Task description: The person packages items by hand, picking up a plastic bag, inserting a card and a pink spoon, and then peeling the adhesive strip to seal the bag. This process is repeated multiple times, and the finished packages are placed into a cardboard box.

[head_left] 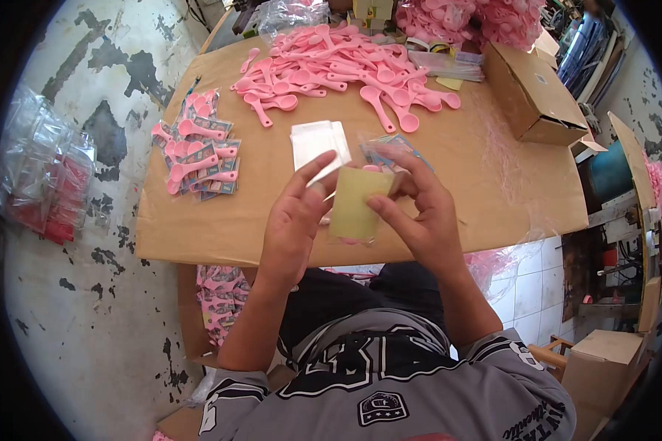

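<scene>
My right hand (428, 213) grips a small clear packet with a pale yellow-green card (354, 206), thumb on its near face. A bit of pink shows above and below the card, seemingly a spoon behind it. Beside the packet's left edge is my left hand (294, 224), fingers curved and apart; whether a fingertip touches the plastic is hard to make out. Behind both hands lie a stack of white sleeves (318, 143) and some printed blue cards (404, 149), partly covered by my right fingers.
A large heap of pink measuring spoons (331, 62) covers the table's (272, 235) far side. Packed spoons with cards (198, 158) are piled at left. A cardboard box (537, 92) stands at back right. Plastic bags (48, 162) hang on the left wall.
</scene>
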`<state>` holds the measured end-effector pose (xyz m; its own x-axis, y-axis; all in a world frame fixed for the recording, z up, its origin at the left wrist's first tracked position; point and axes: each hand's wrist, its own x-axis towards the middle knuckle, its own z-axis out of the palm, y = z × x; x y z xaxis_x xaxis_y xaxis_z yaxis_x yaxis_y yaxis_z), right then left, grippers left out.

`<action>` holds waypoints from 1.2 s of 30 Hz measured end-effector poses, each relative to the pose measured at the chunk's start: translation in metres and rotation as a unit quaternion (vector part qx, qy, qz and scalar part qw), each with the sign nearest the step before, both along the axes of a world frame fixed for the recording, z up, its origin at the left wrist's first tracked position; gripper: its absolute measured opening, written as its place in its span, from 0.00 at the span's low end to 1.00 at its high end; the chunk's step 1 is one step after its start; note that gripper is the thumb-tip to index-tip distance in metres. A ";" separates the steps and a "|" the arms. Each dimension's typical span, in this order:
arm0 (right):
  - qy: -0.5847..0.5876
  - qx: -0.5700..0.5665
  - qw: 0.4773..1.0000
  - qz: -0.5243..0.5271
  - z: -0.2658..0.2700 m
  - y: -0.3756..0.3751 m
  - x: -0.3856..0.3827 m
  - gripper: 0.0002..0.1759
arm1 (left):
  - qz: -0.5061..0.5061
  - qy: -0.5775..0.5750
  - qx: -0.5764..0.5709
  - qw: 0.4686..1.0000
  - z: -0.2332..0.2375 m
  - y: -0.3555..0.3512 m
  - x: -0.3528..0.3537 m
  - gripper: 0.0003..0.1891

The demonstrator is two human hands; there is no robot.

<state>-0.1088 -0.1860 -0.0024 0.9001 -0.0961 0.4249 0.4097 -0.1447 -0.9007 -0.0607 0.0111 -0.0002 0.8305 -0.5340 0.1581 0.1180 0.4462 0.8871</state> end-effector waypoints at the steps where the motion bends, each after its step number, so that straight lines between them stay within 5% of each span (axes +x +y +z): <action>1: 0.041 0.025 0.999 0.002 -0.002 0.002 -0.002 0.30 | 0.004 -0.010 0.042 0.999 0.003 -0.002 -0.003 0.32; 6: 0.108 0.046 0.993 0.030 -0.006 0.012 -0.010 0.34 | 0.033 0.022 0.103 0.994 -0.008 -0.008 -0.008 0.27; 9: 0.032 -0.014 0.996 -0.087 -0.011 0.005 -0.007 0.31 | 0.071 0.007 0.122 0.990 -0.004 -0.011 -0.015 0.28; 13: -0.170 -0.273 0.934 -0.152 -0.006 -0.007 0.002 0.26 | 0.091 -0.025 0.115 0.989 -0.008 -0.010 -0.020 0.30; 18: -0.210 -0.244 0.931 -0.172 0.009 0.003 0.010 0.21 | 0.066 0.004 0.084 0.994 0.001 -0.004 -0.021 0.31; 24: -0.150 -0.295 0.942 -0.062 0.016 0.000 0.013 0.19 | 0.030 0.013 0.097 0.995 -0.003 0.007 -0.022 0.30; 28: -0.093 -0.146 0.981 -0.086 0.010 -0.003 0.017 0.13 | 0.002 0.023 0.121 0.992 -0.005 0.012 -0.023 0.29; 31: -0.035 0.071 0.994 -0.078 0.003 0.000 0.016 0.11 | 0.012 0.015 0.106 0.994 -0.005 0.003 -0.026 0.29; 36: -0.111 0.086 0.965 -0.220 -0.005 -0.006 0.019 0.09 | 0.016 0.020 0.108 0.994 -0.006 0.000 -0.023 0.31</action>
<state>-0.0898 -0.1920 -0.0075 0.6444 -0.5346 0.5467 0.5292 -0.2042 -0.8235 -0.0841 0.0111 -0.0057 0.8510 -0.5250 0.0087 0.1443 0.2499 0.9574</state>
